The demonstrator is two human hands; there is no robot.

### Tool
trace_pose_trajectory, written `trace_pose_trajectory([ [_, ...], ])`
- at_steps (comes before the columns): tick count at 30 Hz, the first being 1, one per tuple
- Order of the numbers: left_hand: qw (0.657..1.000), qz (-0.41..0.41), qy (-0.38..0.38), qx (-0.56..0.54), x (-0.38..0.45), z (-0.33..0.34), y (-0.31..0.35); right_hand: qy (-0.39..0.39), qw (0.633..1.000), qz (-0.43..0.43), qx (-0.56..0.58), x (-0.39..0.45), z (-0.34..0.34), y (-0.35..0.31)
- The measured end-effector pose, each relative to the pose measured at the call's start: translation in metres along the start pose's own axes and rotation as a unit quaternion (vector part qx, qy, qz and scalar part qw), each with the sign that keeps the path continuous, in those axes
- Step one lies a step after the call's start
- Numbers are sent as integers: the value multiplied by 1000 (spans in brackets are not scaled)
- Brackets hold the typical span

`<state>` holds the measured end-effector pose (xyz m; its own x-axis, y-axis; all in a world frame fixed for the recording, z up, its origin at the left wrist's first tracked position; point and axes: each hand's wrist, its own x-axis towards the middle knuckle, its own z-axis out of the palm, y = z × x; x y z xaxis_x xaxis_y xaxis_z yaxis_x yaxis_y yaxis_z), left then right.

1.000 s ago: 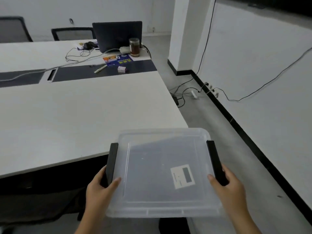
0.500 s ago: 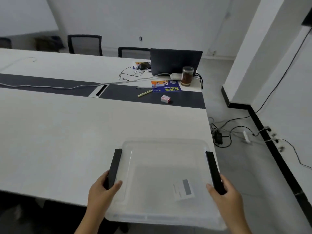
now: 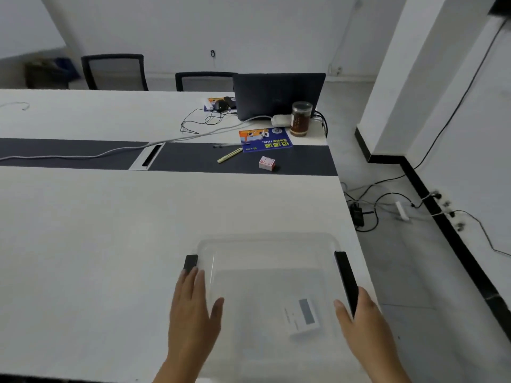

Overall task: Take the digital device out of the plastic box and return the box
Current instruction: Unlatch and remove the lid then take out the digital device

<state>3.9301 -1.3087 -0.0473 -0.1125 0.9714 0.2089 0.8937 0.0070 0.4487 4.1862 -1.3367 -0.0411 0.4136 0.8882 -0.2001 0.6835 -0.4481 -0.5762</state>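
The clear plastic box with a lid and black side clips rests on the white table near its front right corner. Through the lid I see the digital device, small and white with a grey screen, lying in the box's right half. My left hand lies flat along the left clip, fingers straight, thumb on the lid. My right hand clasps the box's right side at the right clip, thumb on the lid, fingers hidden behind the edge.
At the table's far end stand a dark laptop, a brown jar, a blue leaflet, a yellow pen, a small red-white box and cables. The table edge runs just right of the box; floor cables lie beyond.
The box went from being carried in front of the table to resting on it. My left hand has loosened from its grip on the left clip and now lies flat.
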Motion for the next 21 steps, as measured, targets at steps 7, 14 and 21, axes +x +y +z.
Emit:
trace_pose_trajectory([
  [7, 981, 138, -127, 49, 1, 37, 28, -5, 1000, 9, -28, 5, 2, 1],
  [14, 985, 120, -106, 64, -1, 40, 26, -12, 997, -27, 71, -1, -9, 2],
  [21, 985, 122, -92, 81, 0, 43, 26, -20, 995, -39, 89, -3, -14, -1],
])
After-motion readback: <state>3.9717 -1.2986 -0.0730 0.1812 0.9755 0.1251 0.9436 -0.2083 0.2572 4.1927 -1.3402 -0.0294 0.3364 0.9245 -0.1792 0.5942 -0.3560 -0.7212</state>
